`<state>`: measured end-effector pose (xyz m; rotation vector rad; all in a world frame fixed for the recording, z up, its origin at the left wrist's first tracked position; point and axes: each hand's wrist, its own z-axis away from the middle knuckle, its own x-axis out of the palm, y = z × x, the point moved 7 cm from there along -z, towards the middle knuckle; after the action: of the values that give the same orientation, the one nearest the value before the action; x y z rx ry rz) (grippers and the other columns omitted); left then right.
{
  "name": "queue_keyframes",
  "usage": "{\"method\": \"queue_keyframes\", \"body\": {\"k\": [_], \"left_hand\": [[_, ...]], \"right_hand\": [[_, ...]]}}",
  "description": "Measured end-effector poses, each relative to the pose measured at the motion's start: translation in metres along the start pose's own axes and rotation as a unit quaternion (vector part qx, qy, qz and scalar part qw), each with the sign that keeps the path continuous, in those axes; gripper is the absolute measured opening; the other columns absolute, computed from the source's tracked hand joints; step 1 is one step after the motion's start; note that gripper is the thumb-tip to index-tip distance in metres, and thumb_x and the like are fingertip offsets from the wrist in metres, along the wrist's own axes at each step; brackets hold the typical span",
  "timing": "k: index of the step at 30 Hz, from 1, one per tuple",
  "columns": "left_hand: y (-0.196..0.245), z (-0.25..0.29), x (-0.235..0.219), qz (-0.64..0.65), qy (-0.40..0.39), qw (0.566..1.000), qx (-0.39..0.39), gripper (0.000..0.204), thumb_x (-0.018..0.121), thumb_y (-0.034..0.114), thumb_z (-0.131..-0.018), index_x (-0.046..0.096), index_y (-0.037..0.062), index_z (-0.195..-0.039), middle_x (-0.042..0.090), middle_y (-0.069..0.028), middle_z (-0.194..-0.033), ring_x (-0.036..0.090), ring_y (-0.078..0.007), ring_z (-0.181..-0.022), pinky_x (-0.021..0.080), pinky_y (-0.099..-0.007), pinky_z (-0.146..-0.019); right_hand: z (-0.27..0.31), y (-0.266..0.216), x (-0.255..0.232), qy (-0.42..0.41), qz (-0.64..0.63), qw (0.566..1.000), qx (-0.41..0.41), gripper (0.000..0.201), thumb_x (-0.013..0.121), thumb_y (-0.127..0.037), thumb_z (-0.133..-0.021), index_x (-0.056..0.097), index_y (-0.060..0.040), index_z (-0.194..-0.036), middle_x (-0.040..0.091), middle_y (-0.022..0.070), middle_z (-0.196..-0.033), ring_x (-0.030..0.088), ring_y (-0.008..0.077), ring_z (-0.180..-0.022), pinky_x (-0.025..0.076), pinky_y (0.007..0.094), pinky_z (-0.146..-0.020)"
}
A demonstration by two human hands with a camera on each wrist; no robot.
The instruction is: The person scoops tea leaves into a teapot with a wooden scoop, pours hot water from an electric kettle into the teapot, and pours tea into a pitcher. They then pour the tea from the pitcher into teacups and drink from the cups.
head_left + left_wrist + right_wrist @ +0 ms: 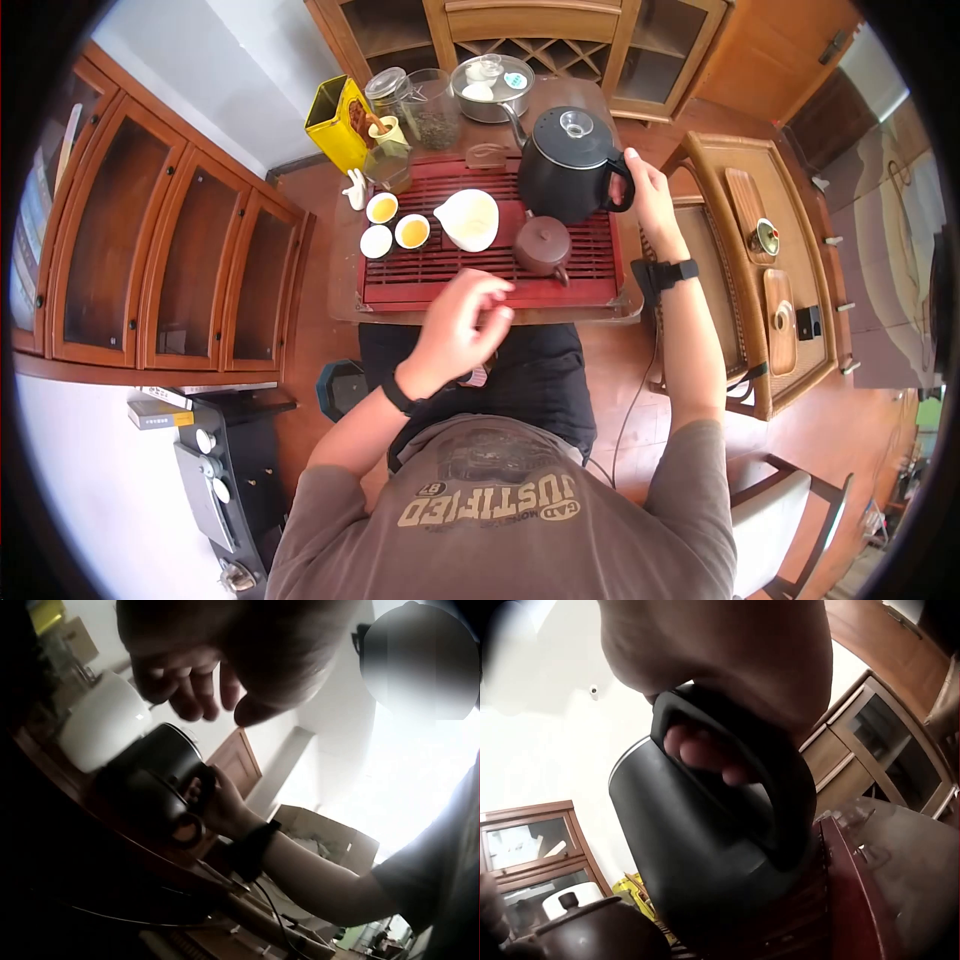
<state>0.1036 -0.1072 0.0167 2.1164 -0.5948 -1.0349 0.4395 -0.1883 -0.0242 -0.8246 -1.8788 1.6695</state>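
My right hand (pixel 652 200) grips the handle of a black electric kettle (pixel 568 165) at the right of a red slatted tea tray (pixel 430 295). In the right wrist view, its fingers (pixel 705 754) wrap through the handle loop (pixel 784 799). My left hand (pixel 465 325) hovers at the tray's front edge with loosely bent fingers and nothing in them. Just in front of the kettle sits a lidded brown clay teapot (pixel 543 247). A white pitcher (pixel 467 222) stands mid-tray. Left of it are two cups of amber tea (pixel 412 231) and a white cup (pixel 376 241).
Behind the tray stand a yellow tin (pixel 338 125), a glass jar of leaves (pixel 432 115) and a glass pot with a lid (pixel 492 95). A small white figurine (pixel 354 190) is at the left. A rattan cart (pixel 790 200) flanks the table's right side.
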Motion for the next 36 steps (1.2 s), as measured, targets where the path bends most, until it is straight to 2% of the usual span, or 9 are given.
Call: {"method": "queue_keyframes", "body": {"k": [5,7,14,17,18,19,22,30,36], "left_hand": [[0.013,-0.014,0.060,-0.100,-0.096,0.990,0.033,0.035,0.074,0.018,-0.090,0.061,0.0052,-0.120,0.064,-0.0132,-0.114,0.063,-0.0344,-0.106,0.054,-0.0449,-0.091],[0.007,-0.017,0.069,-0.100,-0.066,0.992,0.043,0.036,0.074,0.017,-0.091,0.060,0.0048,-0.122,0.063,-0.0135,-0.117,0.061,-0.0350,-0.110,0.053,-0.0452,-0.094],[-0.001,-0.011,0.056,-0.099,-0.025,0.995,0.018,0.033,0.074,0.013,-0.089,0.060,0.0055,-0.119,0.062,-0.0140,-0.117,0.061,-0.0347,-0.108,0.053,-0.0443,-0.093],[-0.009,-0.007,0.016,-0.085,0.071,0.994,0.007,0.026,0.073,0.004,-0.087,0.063,0.0043,-0.111,0.063,-0.0114,-0.106,0.064,-0.0293,-0.101,0.054,-0.0388,-0.085],[-0.018,-0.004,0.000,-0.089,0.097,0.991,-0.005,0.026,0.073,0.003,-0.086,0.063,0.0042,-0.111,0.063,-0.0105,-0.104,0.063,-0.0272,-0.098,0.054,-0.0371,-0.083],[-0.028,-0.001,-0.017,-0.091,0.123,0.988,-0.017,0.026,0.073,0.001,-0.086,0.063,0.0041,-0.110,0.062,-0.0097,-0.103,0.063,-0.0251,-0.095,0.053,-0.0354,-0.081],[-0.064,0.010,-0.067,-0.164,0.196,0.966,-0.045,0.029,0.073,0.001,-0.086,0.062,0.0043,-0.112,0.060,-0.0105,-0.107,0.058,-0.0247,-0.093,0.050,-0.0357,-0.084],[-0.135,0.021,-0.116,-0.343,0.138,0.914,-0.166,0.061,0.084,0.034,-0.085,0.059,0.0041,-0.133,0.060,-0.0163,-0.128,0.054,-0.0374,-0.119,0.045,-0.0469,-0.103],[-0.153,0.025,-0.114,-0.305,0.152,0.924,-0.174,0.058,0.086,0.029,-0.084,0.060,0.0033,-0.129,0.064,-0.0171,-0.121,0.058,-0.0370,-0.117,0.046,-0.0472,-0.102]], "right_hand": [[-0.003,0.010,0.006,0.021,-0.064,0.997,0.035,0.054,0.058,-0.044,-0.108,0.057,-0.0084,-0.068,0.050,-0.0027,-0.059,0.042,0.0071,-0.051,0.030,0.0251,-0.049],[0.001,0.008,0.003,0.099,-0.043,0.994,0.021,0.053,0.059,-0.045,-0.107,0.056,-0.0100,-0.067,0.049,-0.0041,-0.059,0.041,0.0063,-0.051,0.029,0.0252,-0.049],[0.004,0.007,0.004,0.101,-0.033,0.994,0.001,0.053,0.053,-0.044,-0.110,0.056,-0.0104,-0.069,0.049,-0.0046,-0.062,0.044,0.0068,-0.057,0.031,0.0255,-0.054],[0.010,0.007,0.004,0.098,-0.036,0.993,-0.054,0.051,0.050,-0.040,-0.112,0.058,-0.0047,-0.076,0.051,-0.0024,-0.068,0.048,0.0085,-0.067,0.036,0.0266,-0.062],[0.021,0.007,0.000,0.113,0.008,0.993,-0.019,0.047,0.049,-0.040,-0.112,0.065,0.0011,-0.095,0.062,0.0041,-0.088,0.058,0.0131,-0.085,0.045,0.0284,-0.078],[0.029,0.010,0.002,0.112,0.005,0.994,-0.017,0.047,0.049,-0.040,-0.112,0.065,0.0011,-0.095,0.062,0.0041,-0.088,0.058,0.0131,-0.085,0.045,0.0284,-0.078],[0.065,0.000,0.005,0.199,0.045,0.979,-0.030,0.041,0.055,-0.028,-0.110,0.056,0.0030,-0.137,0.062,0.0155,-0.133,0.058,0.0218,-0.126,0.043,0.0341,-0.111],[0.147,0.043,0.002,0.270,0.003,0.959,-0.081,0.022,0.062,-0.007,-0.104,0.058,-0.0019,-0.124,0.063,0.0083,-0.117,0.060,0.0162,-0.110,0.048,0.0317,-0.101],[0.157,0.050,0.016,0.252,0.064,0.960,-0.101,0.020,0.062,-0.007,-0.103,0.057,-0.0020,-0.122,0.063,0.0067,-0.110,0.061,0.0154,-0.100,0.048,0.0305,-0.094]]}}
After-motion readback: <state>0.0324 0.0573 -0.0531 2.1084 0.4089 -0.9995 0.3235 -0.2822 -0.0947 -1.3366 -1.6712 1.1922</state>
